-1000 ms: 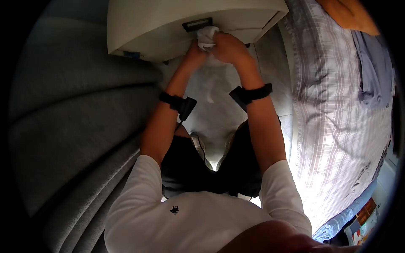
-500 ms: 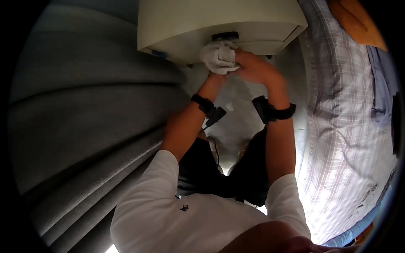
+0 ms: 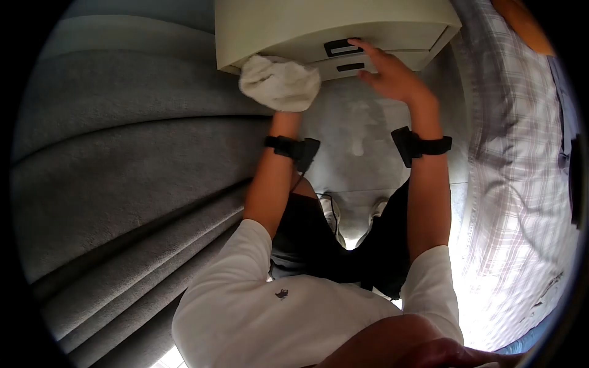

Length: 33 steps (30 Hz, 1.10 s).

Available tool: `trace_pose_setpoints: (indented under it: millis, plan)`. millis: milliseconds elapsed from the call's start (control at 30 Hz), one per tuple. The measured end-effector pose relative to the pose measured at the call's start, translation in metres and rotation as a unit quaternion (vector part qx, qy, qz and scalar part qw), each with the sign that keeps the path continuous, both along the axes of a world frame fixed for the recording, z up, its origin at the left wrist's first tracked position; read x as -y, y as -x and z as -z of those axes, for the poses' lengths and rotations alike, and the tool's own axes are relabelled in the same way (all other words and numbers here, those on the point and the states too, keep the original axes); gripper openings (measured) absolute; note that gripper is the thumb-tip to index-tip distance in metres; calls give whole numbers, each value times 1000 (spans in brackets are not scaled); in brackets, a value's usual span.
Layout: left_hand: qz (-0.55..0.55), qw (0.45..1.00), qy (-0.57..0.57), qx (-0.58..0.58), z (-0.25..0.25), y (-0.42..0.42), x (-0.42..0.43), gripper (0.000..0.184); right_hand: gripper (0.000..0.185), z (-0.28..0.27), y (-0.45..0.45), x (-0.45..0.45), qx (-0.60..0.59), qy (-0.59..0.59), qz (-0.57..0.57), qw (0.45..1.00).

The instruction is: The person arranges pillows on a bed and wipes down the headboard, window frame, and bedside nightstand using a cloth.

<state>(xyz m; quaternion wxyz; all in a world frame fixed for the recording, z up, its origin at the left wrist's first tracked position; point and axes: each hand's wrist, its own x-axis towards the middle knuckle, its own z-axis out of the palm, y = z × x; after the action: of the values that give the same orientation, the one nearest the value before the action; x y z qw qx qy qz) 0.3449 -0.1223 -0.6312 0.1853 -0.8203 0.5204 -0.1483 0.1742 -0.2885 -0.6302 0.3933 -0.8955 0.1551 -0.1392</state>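
Observation:
A crumpled white cloth [image 3: 279, 84] is bunched over my left hand [image 3: 286, 116], hiding its fingers. Hand and cloth are in front of the left side of a cream cabinet [image 3: 331, 17]. My right hand [image 3: 392, 75] is open, its fingers apart, with nothing in it. Its index fingertip is at the right end of the upper dark drawer handle [image 3: 343, 48]; whether it touches the handle I cannot tell. A second dark handle [image 3: 350, 67] sits just below, on the lower drawer front.
Grey ridged upholstery [image 3: 123, 165] runs along the left. To the right lies a bed with a plaid cover [image 3: 503, 202] and an orange item [image 3: 527, 24] at its far end. Grey floor tiles [image 3: 362, 175] stretch between, with my shoes [image 3: 331, 214] on them.
Both hands were together at the cloth below the handle. The left has moved left with the cloth, while the right has come off it and risen to the upper handle.

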Motion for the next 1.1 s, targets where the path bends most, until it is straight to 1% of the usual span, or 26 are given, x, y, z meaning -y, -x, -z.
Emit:
trace_pose_setpoints:
  millis: [67, 100, 133, 167, 200, 267, 300, 367, 400, 467, 500, 533, 567, 600, 633, 667, 700, 767, 833, 867, 933, 967, 1000, 1033, 1067, 1100]
  plan:
    - [28, 999, 6, -31, 0, 13, 13, 17, 58, -8, -2, -1, -26, -24, 12, 999]
    - [53, 997, 30, -50, 4, 20, 16, 16, 58, -8, -5, -2, -28, -25, 8, 999]
    - [79, 993, 54, -69, 7, 26, 20, 14, 54, -6, -8, -1, -45, -31, 35, 998]
    - [129, 986, 91, -53, 10, 29, 23, 16, 51, -6, -8, 1, -63, -36, 65, 995]
    - [179, 975, 127, -34, 14, 32, 26, 17, 51, -6, -7, 4, -66, -36, 66, 995]
    - [213, 961, 174, -20, 18, 29, 25, 18, 48, -4, -1, 8, -55, -24, 19, 998]
    - [214, 957, 194, -24, 21, 28, 23, 18, 48, -5, 1, 10, -56, -29, 17, 998]
    - [222, 942, 247, -43, 21, 22, 17, 19, 41, -11, 2, 18, -24, -138, 12, 990]
    - [230, 927, 288, -63, 19, 20, 13, 20, 41, -8, 1, 19, -24, -135, 13, 990]
    - [274, 869, 394, -121, 12, 17, 12, 22, 38, 4, 0, 23, 53, -102, -2, 993]
    - [343, 805, 455, -167, -2, 15, 17, 24, 38, 2, 0, 25, 51, -98, 3, 994]
    - [489, 696, 480, -215, -18, 4, 29, 25, 37, 2, -1, 24, 22, -60, 12, 998]
    - [659, 572, 427, -235, -40, -3, 43, 26, 37, 3, -2, 21, -8, -24, 17, 1000]
    - [352, 449, 636, -519, 1, 11, 27, 21, 37, 0, -1, 19, -13, -26, 18, 999]
    - [150, 374, 677, -616, 34, 8, 17, 20, 37, -4, -1, 19, -25, -59, 20, 998]
    - [-40, 221, 699, -679, 43, 13, 12, 18, 37, -7, -2, 20, -35, -89, 24, 995]
    - [-48, 254, 687, -680, 50, 10, 13, 18, 37, -7, -2, 21, -36, -87, 24, 995]
    - [-56, 284, 675, -678, 52, 10, 12, 18, 38, -2, -2, 24, -5, -64, 21, 998]
    - [-172, 345, 609, -694, 43, 12, 12, 11, 38, 2, -4, 25, 2, -62, 16, 998]
    - [-171, 343, 610, -694, 41, 14, 15, 11, 38, 1, -4, 25, 9, -62, 12, 998]
    - [-287, 354, 529, -716, 40, 24, 22, 20, 39, -2, -5, 23, -1, -86, 6, 996]
    - [-288, 350, 529, -717, 44, 27, 21, 20, 42, -7, -4, 20, -12, -112, 1, 994]
    - [-269, 397, 541, -691, 48, 29, 24, 26, 42, -12, -4, 18, -16, -108, 2, 994]
    - [-247, 443, 553, -661, 52, 31, 28, 33, 51, -16, -4, 14, -52, -114, 10, 992]
    - [-247, 439, 553, -663, 46, 36, 31, 33, 61, -21, -4, 9, -88, -121, 18, 989]
    - [-174, 459, 572, -657, 33, 44, 32, 32, 61, -24, -3, 4, -91, -121, 19, 988]
